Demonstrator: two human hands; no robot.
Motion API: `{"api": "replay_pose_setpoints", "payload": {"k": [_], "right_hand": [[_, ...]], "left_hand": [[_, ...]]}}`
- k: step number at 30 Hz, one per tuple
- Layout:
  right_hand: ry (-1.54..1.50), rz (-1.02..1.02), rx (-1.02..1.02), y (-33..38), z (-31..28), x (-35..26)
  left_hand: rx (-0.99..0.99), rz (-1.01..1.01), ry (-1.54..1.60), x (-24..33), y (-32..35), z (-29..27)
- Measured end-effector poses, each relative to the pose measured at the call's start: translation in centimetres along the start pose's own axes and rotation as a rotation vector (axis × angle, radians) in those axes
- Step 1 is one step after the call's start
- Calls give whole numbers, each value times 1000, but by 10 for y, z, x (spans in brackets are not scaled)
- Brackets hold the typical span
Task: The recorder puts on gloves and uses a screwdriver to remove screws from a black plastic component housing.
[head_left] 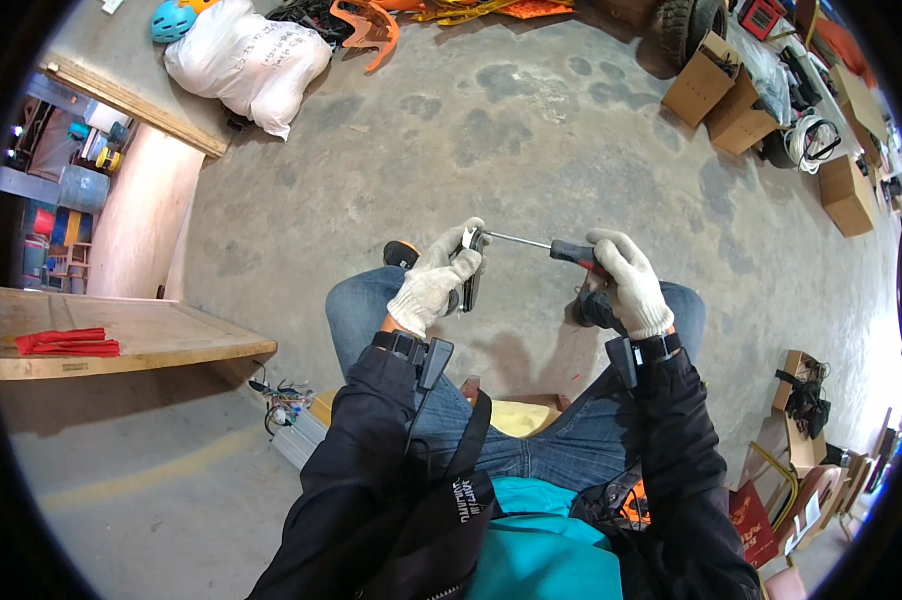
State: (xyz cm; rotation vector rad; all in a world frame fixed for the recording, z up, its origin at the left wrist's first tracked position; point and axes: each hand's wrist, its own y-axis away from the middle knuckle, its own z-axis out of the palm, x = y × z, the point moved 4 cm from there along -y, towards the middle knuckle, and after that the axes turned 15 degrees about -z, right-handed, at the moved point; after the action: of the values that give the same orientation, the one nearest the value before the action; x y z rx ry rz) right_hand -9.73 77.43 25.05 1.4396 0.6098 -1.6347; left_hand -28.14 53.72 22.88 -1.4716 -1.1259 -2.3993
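From where I stand, the job looks partway through, though that is my reading. The left hand (431, 285) has its grip closed around a slim dark part (472, 285), held up over the gap between the person's knees. The right hand (633, 285) has its grip wrapped on the handle of a screwdriver (559, 248), whose shaft runs left to the part's far end. The tip appears to meet it there, but I can't tell whether it sits in a screw, or whether anything has been loosened or tightened. Nothing finished shows: the part is not yet set down, so whatever the driver is for seems at least partly left to do.

As for containers, at far right a brown box (701, 82) stands open, its contents hidden from me. Just beside it, a second box (741, 115) has clear plastic (764, 80) at its top; I can't make out what lies under that. At near right, black cables (809, 402) lie at an open carton (789, 380), some over its edge. A white sack (251, 65) at far left bulges full, its contents unseen. Red cloth or plastic (69, 342) lies on the wooden worktop (186, 335) at left.
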Motion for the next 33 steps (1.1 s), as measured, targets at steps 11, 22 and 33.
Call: {"api": "replay_pose_setpoints", "payload": {"k": [11,22,33], "right_hand": [[0,142,-59,4,5,-11],[-14,-147,16,1,1,-7],[22,-92,51,-2,-2,5]], "left_hand": [[7,-3,19,-1,1,-4],[-4,10,-27,0,-3,-2],[-19,10,9,-1,-3,-1]]}}
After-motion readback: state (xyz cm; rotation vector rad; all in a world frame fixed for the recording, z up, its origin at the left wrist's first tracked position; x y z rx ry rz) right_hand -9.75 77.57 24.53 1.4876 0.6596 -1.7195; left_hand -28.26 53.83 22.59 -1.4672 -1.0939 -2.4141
